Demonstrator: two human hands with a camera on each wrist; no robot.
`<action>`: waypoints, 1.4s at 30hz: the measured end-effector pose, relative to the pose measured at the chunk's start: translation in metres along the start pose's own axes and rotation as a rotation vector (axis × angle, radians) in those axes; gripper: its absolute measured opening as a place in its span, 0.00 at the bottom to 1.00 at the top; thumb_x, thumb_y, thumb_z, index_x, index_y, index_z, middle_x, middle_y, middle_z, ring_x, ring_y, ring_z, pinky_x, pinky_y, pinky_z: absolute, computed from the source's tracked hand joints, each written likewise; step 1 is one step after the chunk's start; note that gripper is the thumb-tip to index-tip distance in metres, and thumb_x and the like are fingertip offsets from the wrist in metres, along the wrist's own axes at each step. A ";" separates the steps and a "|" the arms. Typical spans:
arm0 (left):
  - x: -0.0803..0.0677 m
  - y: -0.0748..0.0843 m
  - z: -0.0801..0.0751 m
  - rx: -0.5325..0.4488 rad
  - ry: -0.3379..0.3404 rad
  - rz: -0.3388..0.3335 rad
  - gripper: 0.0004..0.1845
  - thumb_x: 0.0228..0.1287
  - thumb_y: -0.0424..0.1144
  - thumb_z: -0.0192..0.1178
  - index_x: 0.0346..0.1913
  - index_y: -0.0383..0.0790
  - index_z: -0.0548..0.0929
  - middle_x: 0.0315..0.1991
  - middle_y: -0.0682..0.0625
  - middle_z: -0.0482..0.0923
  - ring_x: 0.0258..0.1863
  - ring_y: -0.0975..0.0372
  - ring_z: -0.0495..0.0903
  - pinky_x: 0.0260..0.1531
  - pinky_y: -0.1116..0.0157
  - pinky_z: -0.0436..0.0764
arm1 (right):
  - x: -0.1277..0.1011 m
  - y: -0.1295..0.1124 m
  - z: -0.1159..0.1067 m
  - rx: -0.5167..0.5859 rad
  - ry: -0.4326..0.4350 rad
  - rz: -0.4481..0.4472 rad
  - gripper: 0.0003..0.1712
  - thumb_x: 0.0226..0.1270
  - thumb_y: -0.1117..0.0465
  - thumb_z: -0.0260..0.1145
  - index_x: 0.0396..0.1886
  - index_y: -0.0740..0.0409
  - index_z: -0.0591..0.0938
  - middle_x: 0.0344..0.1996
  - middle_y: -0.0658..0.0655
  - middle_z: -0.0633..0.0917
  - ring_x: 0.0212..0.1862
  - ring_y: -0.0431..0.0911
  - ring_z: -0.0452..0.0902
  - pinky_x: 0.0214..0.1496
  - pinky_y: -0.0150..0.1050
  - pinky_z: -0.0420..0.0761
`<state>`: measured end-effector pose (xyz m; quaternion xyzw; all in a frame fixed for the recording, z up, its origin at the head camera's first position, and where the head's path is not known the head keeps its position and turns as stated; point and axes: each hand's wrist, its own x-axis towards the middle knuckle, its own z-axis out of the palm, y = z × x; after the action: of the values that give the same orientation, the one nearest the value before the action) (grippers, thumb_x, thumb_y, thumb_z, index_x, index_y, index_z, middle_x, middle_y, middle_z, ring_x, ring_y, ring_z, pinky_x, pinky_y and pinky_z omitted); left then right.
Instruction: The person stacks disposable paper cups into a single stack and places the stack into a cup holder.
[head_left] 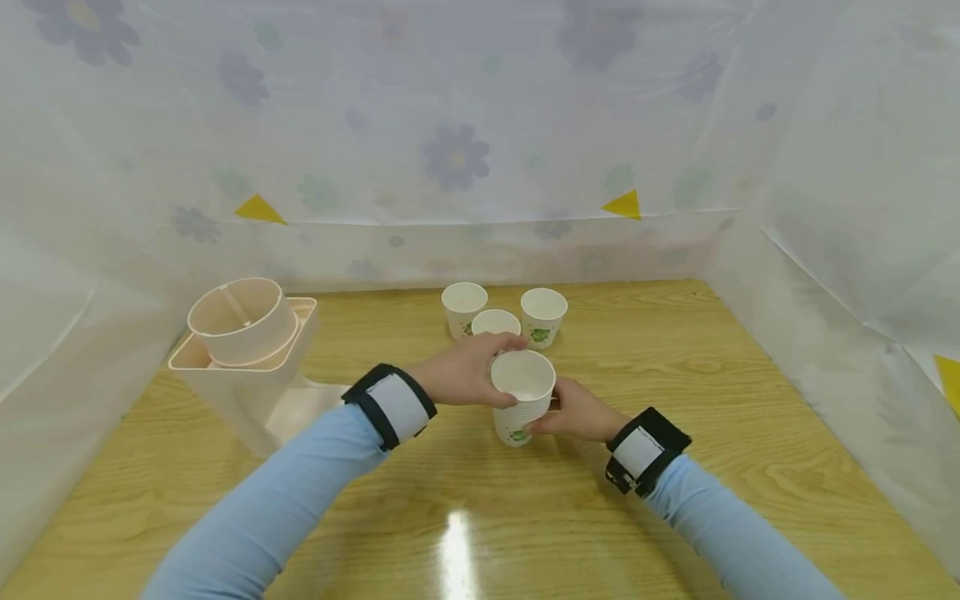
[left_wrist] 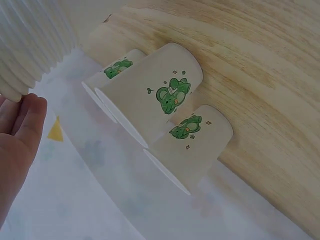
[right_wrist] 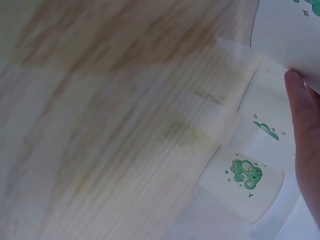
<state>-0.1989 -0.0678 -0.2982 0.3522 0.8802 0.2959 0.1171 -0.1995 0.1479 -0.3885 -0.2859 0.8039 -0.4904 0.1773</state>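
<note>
We hold one paper cup (head_left: 522,395) between both hands over the middle of the worktop (head_left: 750,433). Our left hand (head_left: 465,371) wraps its fingers round the cup's upper wall near the rim, a narrow grip closed on it. Our right hand (head_left: 577,411) pinches the lower part of the cup from the right side, near its base. The cup stands upright with its mouth open upward; we cannot tell whether its base touches the worktop.

Just behind it stand three more cups (head_left: 497,322) in a tight cluster, each printed with a green figure. In the left wrist view the same three cups (left_wrist: 165,95) sit side by side, touching or nearly so.

To the far left a beige holder (head_left: 243,358) rests on the worktop, well apart from the cups. White flowered sheeting (head_left: 457,150) walls the space.
</note>
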 end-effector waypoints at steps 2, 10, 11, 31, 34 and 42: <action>0.001 -0.002 -0.001 -0.006 -0.013 -0.003 0.39 0.51 0.43 0.68 0.65 0.37 0.64 0.64 0.46 0.69 0.61 0.57 0.70 0.60 0.59 0.71 | -0.001 0.000 0.000 -0.003 0.006 0.001 0.40 0.51 0.62 0.72 0.63 0.67 0.64 0.57 0.67 0.74 0.58 0.58 0.72 0.56 0.46 0.77; 0.026 -0.024 -0.013 0.024 0.124 -0.142 0.28 0.62 0.33 0.54 0.66 0.35 0.63 0.66 0.42 0.65 0.67 0.51 0.62 0.66 0.55 0.64 | -0.002 0.002 -0.002 0.004 0.020 0.009 0.41 0.51 0.62 0.73 0.64 0.65 0.64 0.58 0.66 0.74 0.59 0.58 0.71 0.58 0.48 0.76; 0.031 -0.027 -0.014 0.068 0.125 -0.157 0.29 0.61 0.29 0.54 0.66 0.34 0.63 0.66 0.41 0.64 0.68 0.51 0.61 0.68 0.55 0.62 | -0.002 0.002 -0.002 0.005 0.023 0.008 0.41 0.51 0.62 0.73 0.63 0.65 0.64 0.58 0.66 0.74 0.59 0.58 0.71 0.58 0.48 0.76; 0.067 -0.049 0.001 0.562 -0.039 -0.335 0.37 0.52 0.32 0.65 0.66 0.42 0.63 0.59 0.41 0.73 0.55 0.49 0.74 0.51 0.54 0.77 | 0.001 -0.006 0.013 0.029 0.015 0.005 0.42 0.50 0.63 0.73 0.64 0.64 0.64 0.58 0.65 0.74 0.58 0.56 0.72 0.58 0.45 0.76; 0.073 -0.062 0.003 0.546 -0.033 -0.342 0.39 0.50 0.34 0.66 0.66 0.37 0.61 0.53 0.40 0.77 0.47 0.51 0.79 0.43 0.57 0.80 | 0.001 -0.006 0.013 0.023 0.020 0.002 0.42 0.50 0.63 0.73 0.64 0.65 0.65 0.57 0.65 0.75 0.57 0.55 0.73 0.57 0.45 0.76; 0.062 -0.050 0.000 0.484 -0.062 -0.387 0.40 0.50 0.39 0.65 0.66 0.32 0.61 0.52 0.41 0.78 0.45 0.54 0.79 0.44 0.60 0.78 | -0.001 -0.007 0.020 0.027 0.010 0.003 0.42 0.49 0.62 0.74 0.63 0.65 0.65 0.57 0.64 0.75 0.57 0.53 0.73 0.58 0.44 0.75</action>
<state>-0.2720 -0.0541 -0.3281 0.2046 0.9718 0.0392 0.1106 -0.1850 0.1325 -0.3915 -0.2801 0.7986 -0.5022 0.1780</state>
